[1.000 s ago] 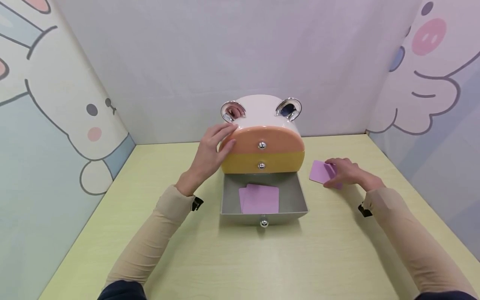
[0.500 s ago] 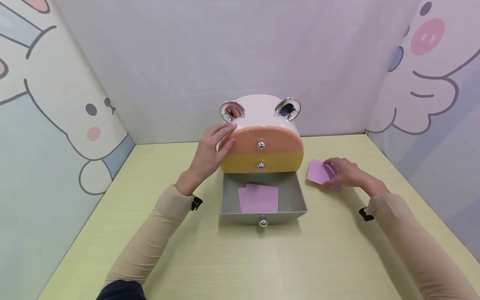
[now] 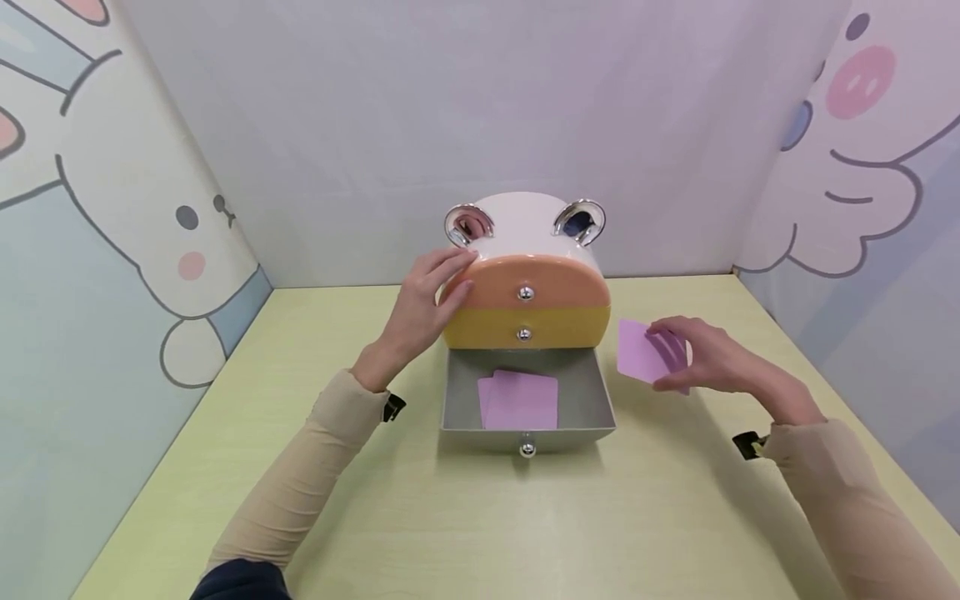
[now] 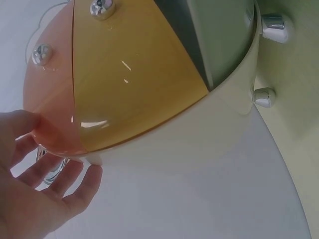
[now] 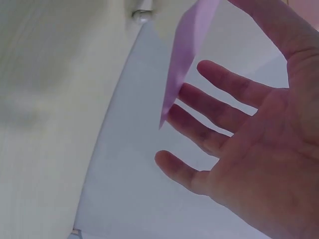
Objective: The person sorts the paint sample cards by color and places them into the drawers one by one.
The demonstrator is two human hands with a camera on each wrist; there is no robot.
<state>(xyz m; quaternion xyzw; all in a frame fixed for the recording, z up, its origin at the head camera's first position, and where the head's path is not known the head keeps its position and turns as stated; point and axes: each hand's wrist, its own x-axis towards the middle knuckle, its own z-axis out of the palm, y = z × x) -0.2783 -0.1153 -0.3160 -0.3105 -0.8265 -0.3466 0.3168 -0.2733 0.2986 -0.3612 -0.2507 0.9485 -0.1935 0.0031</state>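
In the head view my right hand pinches a square pink card between thumb and fingers, raised off the table right of a small drawer cabinet. The right wrist view shows the card nearly edge-on beside the fingertips. My left hand rests on the cabinet's upper left side. Its thumb touches the orange top drawer while the other fingers lie relaxed along the curved edge. Below the yellow drawer, the grey bottom drawer is pulled out, with overlapping pink cards inside.
The cabinet has silver ear-like rings on top and round silver knobs on its drawers. It stands on a pale wooden table. Behind is a plain pale wall; cartoon-printed panels flank both sides.
My right hand has lifted the pink card off the table, tilting it up, and its forearm has shifted right. My left hand and the pulled-out drawer stay put.
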